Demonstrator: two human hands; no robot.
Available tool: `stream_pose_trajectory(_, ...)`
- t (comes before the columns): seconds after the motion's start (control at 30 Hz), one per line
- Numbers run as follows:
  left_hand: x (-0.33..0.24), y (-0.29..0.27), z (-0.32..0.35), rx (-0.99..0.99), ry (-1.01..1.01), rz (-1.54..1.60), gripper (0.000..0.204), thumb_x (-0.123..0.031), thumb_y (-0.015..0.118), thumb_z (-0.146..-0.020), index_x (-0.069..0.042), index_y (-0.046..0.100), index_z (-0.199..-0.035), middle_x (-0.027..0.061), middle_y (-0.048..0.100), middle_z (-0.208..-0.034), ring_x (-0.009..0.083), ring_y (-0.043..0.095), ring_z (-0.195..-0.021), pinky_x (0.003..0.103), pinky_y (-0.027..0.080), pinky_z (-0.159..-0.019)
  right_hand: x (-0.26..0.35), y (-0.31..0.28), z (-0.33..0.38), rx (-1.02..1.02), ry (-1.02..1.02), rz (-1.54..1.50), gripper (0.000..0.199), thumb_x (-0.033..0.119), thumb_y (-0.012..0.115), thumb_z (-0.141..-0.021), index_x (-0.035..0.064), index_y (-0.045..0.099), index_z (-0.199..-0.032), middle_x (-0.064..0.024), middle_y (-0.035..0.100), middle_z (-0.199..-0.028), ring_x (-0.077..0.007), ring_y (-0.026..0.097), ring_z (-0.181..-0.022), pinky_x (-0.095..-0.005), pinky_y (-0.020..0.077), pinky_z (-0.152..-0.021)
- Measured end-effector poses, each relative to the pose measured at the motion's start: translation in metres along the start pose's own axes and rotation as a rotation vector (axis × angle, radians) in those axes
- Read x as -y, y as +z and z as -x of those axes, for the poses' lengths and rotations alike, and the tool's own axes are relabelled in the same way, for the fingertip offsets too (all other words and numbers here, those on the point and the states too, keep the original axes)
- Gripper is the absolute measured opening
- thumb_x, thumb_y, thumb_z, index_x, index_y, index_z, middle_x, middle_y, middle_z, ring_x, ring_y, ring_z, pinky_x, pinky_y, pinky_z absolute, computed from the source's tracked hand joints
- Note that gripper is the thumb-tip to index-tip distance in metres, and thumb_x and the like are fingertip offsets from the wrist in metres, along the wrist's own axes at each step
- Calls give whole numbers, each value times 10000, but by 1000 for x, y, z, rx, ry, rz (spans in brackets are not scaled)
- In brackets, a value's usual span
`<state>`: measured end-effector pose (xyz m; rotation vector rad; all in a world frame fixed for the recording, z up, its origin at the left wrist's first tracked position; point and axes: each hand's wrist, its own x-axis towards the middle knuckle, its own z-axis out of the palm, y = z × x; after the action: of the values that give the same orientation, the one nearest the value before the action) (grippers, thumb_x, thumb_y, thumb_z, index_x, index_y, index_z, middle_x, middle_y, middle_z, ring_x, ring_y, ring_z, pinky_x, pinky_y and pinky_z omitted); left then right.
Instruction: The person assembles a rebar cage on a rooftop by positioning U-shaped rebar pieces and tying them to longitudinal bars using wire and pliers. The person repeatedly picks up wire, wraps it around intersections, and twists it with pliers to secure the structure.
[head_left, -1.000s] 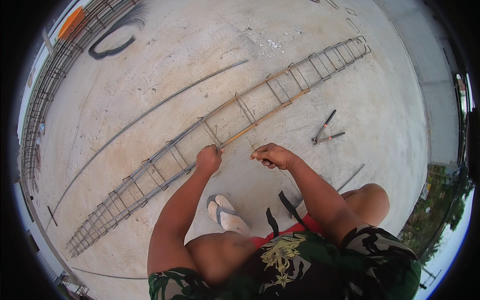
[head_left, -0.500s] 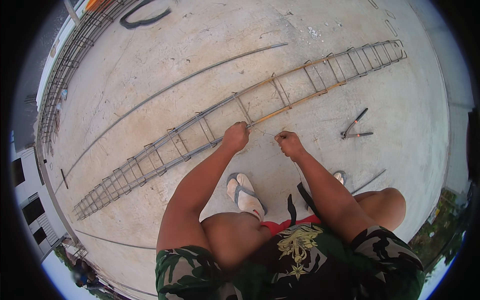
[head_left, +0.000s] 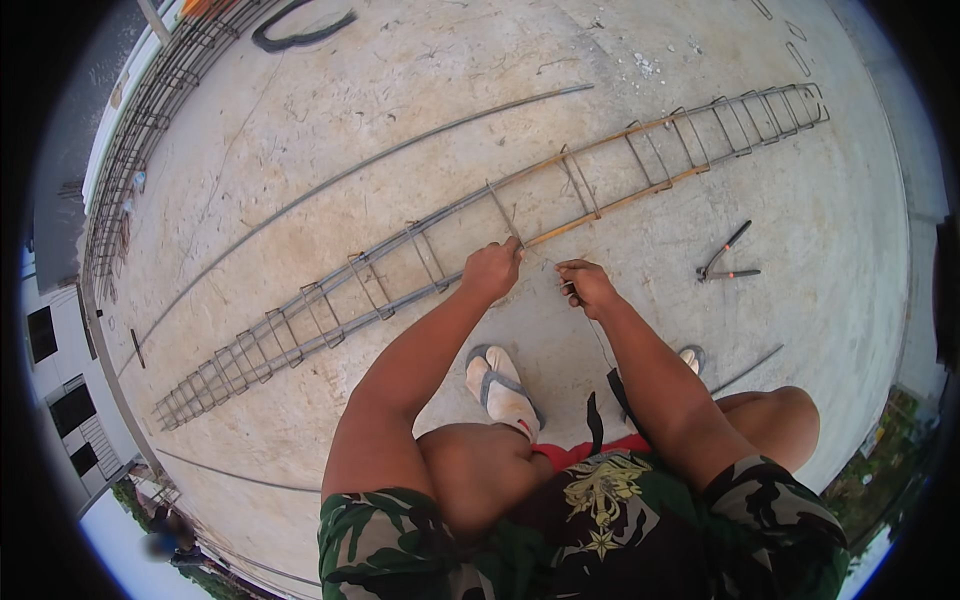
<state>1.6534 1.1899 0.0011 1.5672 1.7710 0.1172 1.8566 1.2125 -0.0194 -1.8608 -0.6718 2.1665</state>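
Note:
A long ladder-like rebar cage lies slantwise on the concrete, its bars partly grey, partly rusty, with bent stirrups along it. My left hand is closed on its near bar beside a stirrup; the fingertips' exact hold is hidden. Just right of it, short of the cage, my right hand pinches a thin tie wire, whose tail hangs down toward my lap. Pincers with dark and orange handles rest open on the floor farther right.
Beyond the cage lies a long loose bar. A coil of black wire is at the far left, near more rebar cages. Loose stirrups lie far right. My sandalled left foot stands close to the cage.
The whole view has shifted slightly, floor things moving a little to the right. My right hand has come closer to my left, and its fingers have turned on the wire. The left hand keeps its place.

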Motion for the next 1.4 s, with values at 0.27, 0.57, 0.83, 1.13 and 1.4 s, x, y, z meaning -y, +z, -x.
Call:
stream_pose_trajectory(0.27,4,14,-8,-142,31,66,308,-290,559,-872,13,600,-836,247,623,-806,399,616,-801,484,475,-701,8,10,-8,161,9,-200,289,65,471,-886,29,544,-1164,-35,492,-758,-93,436,-528,-242,312,-394)
stream_pose_trajectory(0.57,-1,11,-7,-242,-53,169,257,-257,622,-838,-5,574,-849,188,631,-730,380,626,-710,462,477,-630,4,35,-32,273,-18,-239,214,101,521,-904,20,575,-1094,-29,496,-802,-110,475,-597,-244,359,-431)
stream_pose_trajectory(0.83,-4,4,-6,-263,-97,470,261,-212,626,-848,-27,595,-1030,180,652,-772,353,637,-723,413,478,-641,10,37,-42,275,-21,-170,176,118,568,-886,8,590,-1021,-46,543,-825,-118,504,-622,-249,361,-428)
stream_pose_trajectory(1.13,14,4,-12,-130,-124,665,251,-207,591,-880,38,642,-897,91,626,-736,146,561,-678,295,456,-662,9,58,-7,-4,-400,256,175,149,575,-852,-10,649,-848,-108,595,-669,-196,563,-575,-332,422,-510)
stream_pose_trajectory(1.4,4,-11,-8,-16,-80,734,255,-206,607,-870,38,650,-929,115,655,-829,155,568,-792,291,442,-741,0,58,-14,-271,-774,716,200,191,566,-865,14,650,-824,-212,627,-794,-400,600,-740,-459,468,-647)
